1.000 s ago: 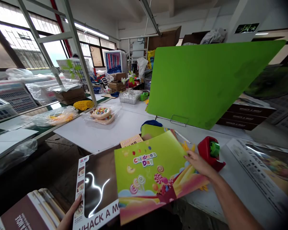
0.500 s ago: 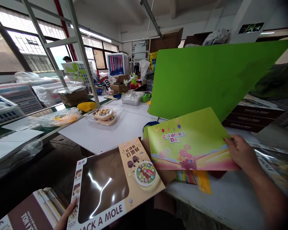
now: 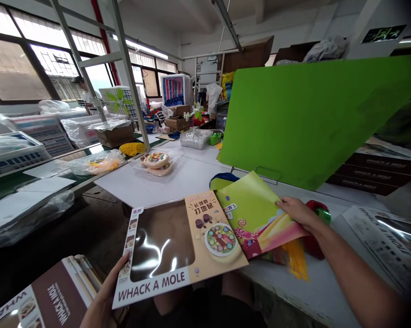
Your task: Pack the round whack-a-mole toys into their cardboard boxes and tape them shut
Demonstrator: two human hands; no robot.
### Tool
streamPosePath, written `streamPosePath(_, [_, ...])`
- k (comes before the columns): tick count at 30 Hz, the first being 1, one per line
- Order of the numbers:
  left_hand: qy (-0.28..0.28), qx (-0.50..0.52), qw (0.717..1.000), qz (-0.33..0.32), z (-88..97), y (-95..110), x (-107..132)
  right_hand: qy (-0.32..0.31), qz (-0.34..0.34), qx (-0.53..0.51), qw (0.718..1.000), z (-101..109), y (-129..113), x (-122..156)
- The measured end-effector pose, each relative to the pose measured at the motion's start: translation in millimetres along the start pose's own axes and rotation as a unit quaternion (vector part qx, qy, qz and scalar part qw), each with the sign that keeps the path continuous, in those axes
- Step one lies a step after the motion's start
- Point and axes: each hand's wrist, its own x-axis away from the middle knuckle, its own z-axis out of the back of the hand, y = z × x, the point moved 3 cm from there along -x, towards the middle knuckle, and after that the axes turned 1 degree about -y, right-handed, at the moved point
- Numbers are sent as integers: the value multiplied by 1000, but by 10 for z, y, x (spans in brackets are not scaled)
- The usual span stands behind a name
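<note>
My left hand point(image 3: 104, 296) pinches the near left corner of the flat box sleeve point(image 3: 178, 253), thumb on top beside the little strip of pictures, the other fingers out of sight beneath it. The sleeve lies level, its clear window toward me and its far right corner lapping over the bright card. My right hand point(image 3: 296, 212) is closed lightly on the right edge of that picture card point(image 3: 255, 214), fingers curled over the top; whether the thumb is under it I cannot tell. The card slopes down from my right hand toward the sleeve, and it lies on the worktop point(image 3: 178, 180) over a yellow strip point(image 3: 296, 262) that sticks out below my wrist.

As I judge it, the work is bringing card and sleeve together, and doing that well depends on keeping both sheets flat. A one-corner grip lets the sleeve sag, so I would slide my left hand further along the edge before moving it. With the right I would keep the pinch gentle, so the card does not crease, and square its long edge to the sleeve's edge.

Just beyond my right hand sits a red tape holder point(image 3: 316, 218), close enough to catch the card. The green board point(image 3: 314, 118) stands further off.
</note>
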Motion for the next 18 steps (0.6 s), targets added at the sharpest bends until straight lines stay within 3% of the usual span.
streamPosePath(4, [-27, 8, 1000, -6, -197, 28, -130, -133, -30, -52, 989, -476, -115, 100])
streamPosePath(7, [-52, 4, 999, -1, -315, 5, -248, -191, -45, -82, 977, -790, -163, 173])
streamPosePath(11, [-75, 2, 997, 7, -408, -17, -374, -219, -61, -120, 966, -1045, -158, 214])
streamPosePath(18, [-104, -3, 995, -3, -539, 33, -461, -229, -54, -170, 957, -1226, -196, 276])
